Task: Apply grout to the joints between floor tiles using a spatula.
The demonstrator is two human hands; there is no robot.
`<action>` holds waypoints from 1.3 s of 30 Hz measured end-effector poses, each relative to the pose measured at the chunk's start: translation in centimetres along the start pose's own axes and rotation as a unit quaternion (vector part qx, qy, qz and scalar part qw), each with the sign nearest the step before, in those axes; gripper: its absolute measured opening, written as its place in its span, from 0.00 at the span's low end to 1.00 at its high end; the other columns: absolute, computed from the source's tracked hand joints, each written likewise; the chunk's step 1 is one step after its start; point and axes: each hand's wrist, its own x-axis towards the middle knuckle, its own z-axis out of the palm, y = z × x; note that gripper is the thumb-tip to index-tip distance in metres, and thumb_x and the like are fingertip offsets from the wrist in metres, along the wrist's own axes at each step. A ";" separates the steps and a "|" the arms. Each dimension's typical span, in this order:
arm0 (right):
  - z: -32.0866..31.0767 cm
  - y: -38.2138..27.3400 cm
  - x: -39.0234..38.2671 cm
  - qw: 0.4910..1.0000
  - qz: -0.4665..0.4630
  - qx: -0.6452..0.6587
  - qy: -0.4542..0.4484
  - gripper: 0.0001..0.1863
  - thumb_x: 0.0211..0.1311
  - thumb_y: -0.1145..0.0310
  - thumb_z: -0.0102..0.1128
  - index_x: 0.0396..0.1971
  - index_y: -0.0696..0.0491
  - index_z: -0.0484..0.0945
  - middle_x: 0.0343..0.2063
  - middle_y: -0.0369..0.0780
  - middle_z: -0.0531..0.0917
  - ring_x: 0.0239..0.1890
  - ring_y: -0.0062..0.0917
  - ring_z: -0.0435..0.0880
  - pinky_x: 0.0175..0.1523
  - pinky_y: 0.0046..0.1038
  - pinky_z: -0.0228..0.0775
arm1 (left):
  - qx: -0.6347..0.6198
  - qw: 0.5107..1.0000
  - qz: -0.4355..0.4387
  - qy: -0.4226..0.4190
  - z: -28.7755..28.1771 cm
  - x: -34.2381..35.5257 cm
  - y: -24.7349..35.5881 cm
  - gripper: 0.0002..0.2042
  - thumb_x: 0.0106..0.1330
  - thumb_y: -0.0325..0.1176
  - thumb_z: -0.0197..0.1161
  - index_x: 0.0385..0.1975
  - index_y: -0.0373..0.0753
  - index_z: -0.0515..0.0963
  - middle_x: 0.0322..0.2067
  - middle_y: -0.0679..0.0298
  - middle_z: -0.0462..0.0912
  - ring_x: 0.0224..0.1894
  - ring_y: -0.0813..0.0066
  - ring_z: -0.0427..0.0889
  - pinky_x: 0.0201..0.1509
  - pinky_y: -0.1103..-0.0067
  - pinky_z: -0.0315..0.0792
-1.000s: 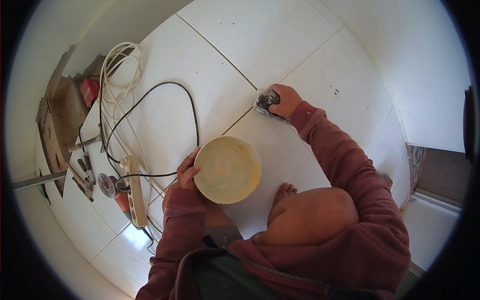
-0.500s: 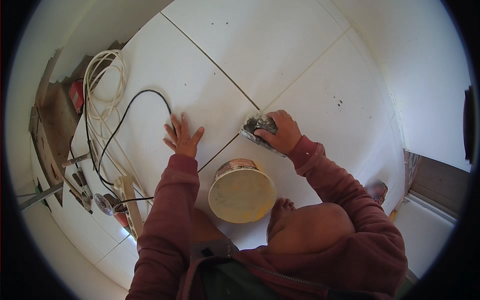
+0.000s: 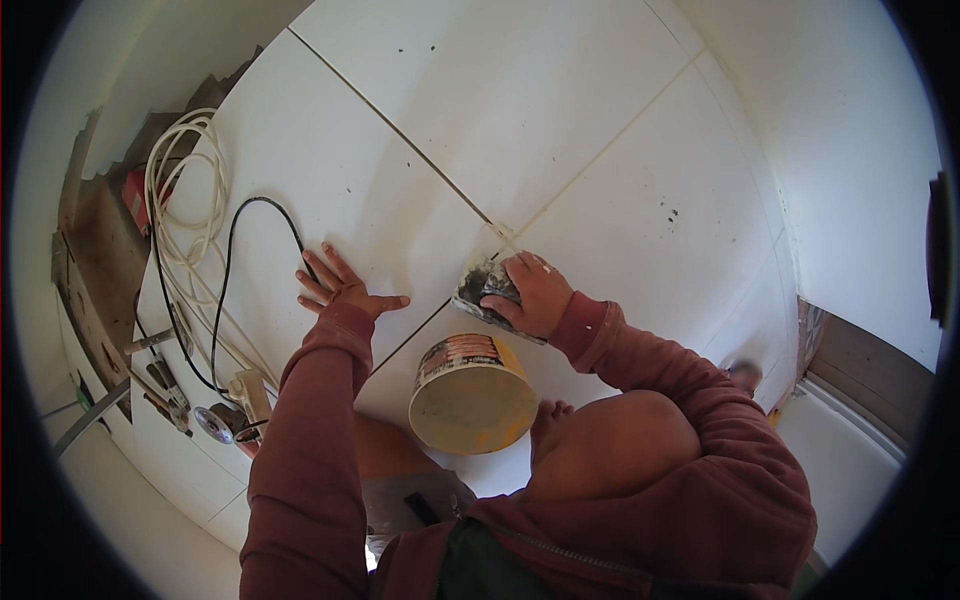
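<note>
My right hand (image 3: 533,297) is closed round the dark handle of a grout float (image 3: 480,286). The float is smeared with pale grout and lies tilted against the white floor tiles, over the dark joint line. Just beyond it, wet-looking pale grout (image 3: 507,240) sits where the joints cross. Left of the float, my left hand (image 3: 345,287) presses on a tile, fingers spread, holding nothing; a black cable (image 3: 283,208) runs up to its fingers. A yellowish bucket (image 3: 472,405) stands between my hands and my body, its pale round face toward me.
At the left lie a coiled white cable (image 3: 158,190), a red box (image 3: 135,200), pliers-like hand tools (image 3: 168,385), a hammer (image 3: 150,342) and an angle grinder (image 3: 215,425). Dark crumbs (image 3: 672,214) dot the tiles at the right. White walls (image 3: 850,150) bound the floor.
The float in my right hand has moved left and nearer, uncovering pale grout at the joint crossing. My left hand's fingers and thumb are spread wider. The whole view has shifted slightly.
</note>
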 end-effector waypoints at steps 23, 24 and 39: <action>-0.2 0.9 1.8 0.997 -0.025 -0.075 -0.019 0.28 0.51 0.52 0.55 0.39 0.63 0.66 0.37 0.52 0.71 0.41 0.44 0.71 0.43 0.39 0.69 | 0.002 1.000 -0.004 0.010 0.2 0.1 -0.3 0.72 0.21 0.63 0.71 0.60 0.44 0.19 0.61 0.48 0.17 0.62 0.43 0.16 0.59 0.48 0.25; -0.7 0.3 1.5 0.997 -0.019 -0.041 -0.061 0.28 0.51 0.52 0.55 0.38 0.63 0.66 0.37 0.52 0.71 0.42 0.44 0.71 0.43 0.39 0.69 | 0.001 1.000 -0.009 0.006 0.1 -0.2 -0.2 0.73 0.21 0.62 0.71 0.60 0.44 0.19 0.61 0.48 0.17 0.62 0.44 0.16 0.60 0.48 0.25; -1.3 -0.3 3.8 0.987 -0.023 0.015 -0.158 0.28 0.44 0.51 0.62 0.37 0.60 0.69 0.33 0.48 0.72 0.37 0.42 0.73 0.42 0.38 0.67 | -0.003 1.000 -0.011 -0.004 -0.2 -0.4 -0.2 0.72 0.22 0.62 0.71 0.59 0.44 0.18 0.61 0.49 0.16 0.62 0.44 0.15 0.59 0.48 0.22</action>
